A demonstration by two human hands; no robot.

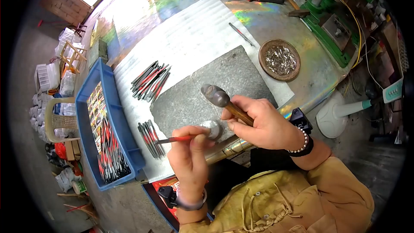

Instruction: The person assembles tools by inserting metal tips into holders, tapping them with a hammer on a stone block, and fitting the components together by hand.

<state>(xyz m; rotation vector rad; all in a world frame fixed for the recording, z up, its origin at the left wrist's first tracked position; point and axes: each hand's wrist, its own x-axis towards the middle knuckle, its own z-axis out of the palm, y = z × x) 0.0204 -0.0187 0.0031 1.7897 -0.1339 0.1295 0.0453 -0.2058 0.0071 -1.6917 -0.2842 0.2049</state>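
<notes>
- two hands of mine: left hand [188, 157], right hand [269, 125]
- one hammer [215, 96] in my right
- one rod [180, 139] in my left
- one lone rod [240, 33] near the bowl
- two piles of rods on the sheet, left pile [150, 139] nearer me, far pile [151, 80] beyond; overlapping, so i can't count them
- one crate [134, 146], with one crate heap [113, 155], too tangled to count
- one bowl [261, 56] of pins [281, 59], many, too small to count
- one slab [189, 99]
- one metal block [213, 128]
- one sheet [181, 30]
</notes>
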